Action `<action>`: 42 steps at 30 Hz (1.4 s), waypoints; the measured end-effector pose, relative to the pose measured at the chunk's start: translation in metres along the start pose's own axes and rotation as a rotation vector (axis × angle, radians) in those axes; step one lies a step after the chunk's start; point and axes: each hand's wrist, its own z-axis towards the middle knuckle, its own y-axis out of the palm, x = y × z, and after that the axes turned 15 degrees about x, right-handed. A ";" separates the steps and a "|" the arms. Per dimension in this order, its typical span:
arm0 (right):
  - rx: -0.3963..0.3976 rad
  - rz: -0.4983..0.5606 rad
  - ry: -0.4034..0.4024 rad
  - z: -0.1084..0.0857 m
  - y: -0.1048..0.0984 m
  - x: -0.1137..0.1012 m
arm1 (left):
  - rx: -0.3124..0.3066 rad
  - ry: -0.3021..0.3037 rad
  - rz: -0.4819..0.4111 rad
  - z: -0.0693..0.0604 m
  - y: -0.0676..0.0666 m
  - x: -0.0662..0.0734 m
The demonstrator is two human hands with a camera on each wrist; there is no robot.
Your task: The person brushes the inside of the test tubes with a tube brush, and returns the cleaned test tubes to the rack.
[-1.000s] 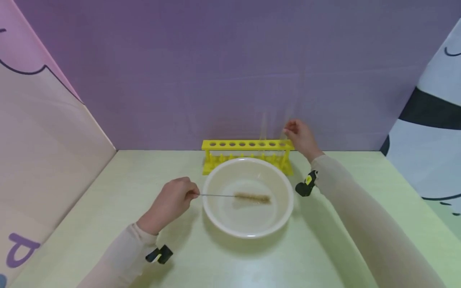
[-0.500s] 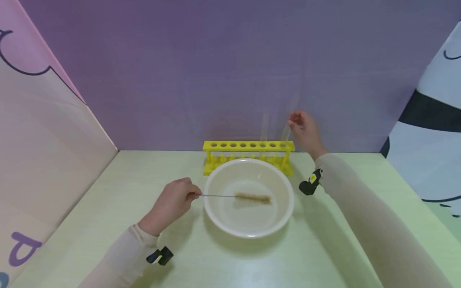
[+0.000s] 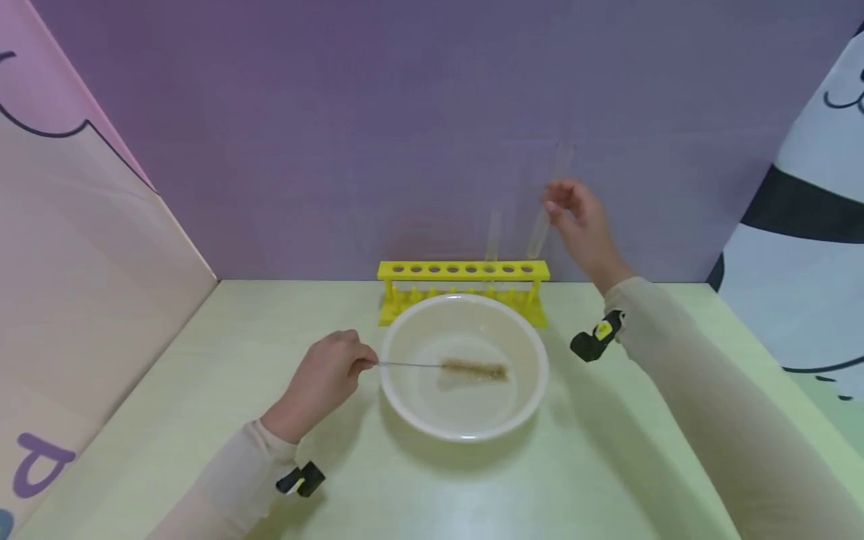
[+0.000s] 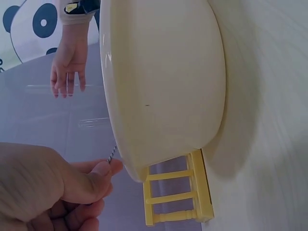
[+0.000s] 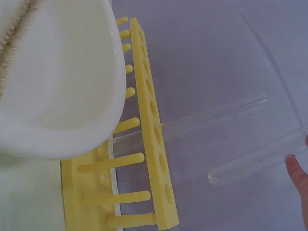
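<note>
Pinched in my left hand (image 3: 325,382) is the thin twisted wire handle (image 4: 112,154) of a test tube brush. Its tan bristles (image 3: 475,369) lie over the inside of a white basin (image 3: 466,433). My right hand (image 3: 582,225) holds a clear glass test tube (image 3: 538,234) between thumb and fingers, above the right end of a yellow test tube rack (image 3: 462,271). The held tube leans, and its rounded bottom is clear of the rack in the right wrist view. A second test tube (image 5: 216,115) stands in one of the rack's holes.
The basin stands on the pale table (image 3: 270,322), just in front of the rack and hiding part of its base. A purple backdrop (image 3: 337,150) rises behind the rack. Printed panels flank both sides, with a panda figure (image 3: 796,225) on the right.
My right hand has risen and moved slightly right, drawing the test tube up out of the rack's end hole. The left hand and the brush have hardly moved.
</note>
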 end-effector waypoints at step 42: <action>-0.511 -0.566 -0.427 -0.120 -0.052 -0.016 | 0.417 0.315 -0.027 -0.012 -0.017 -0.019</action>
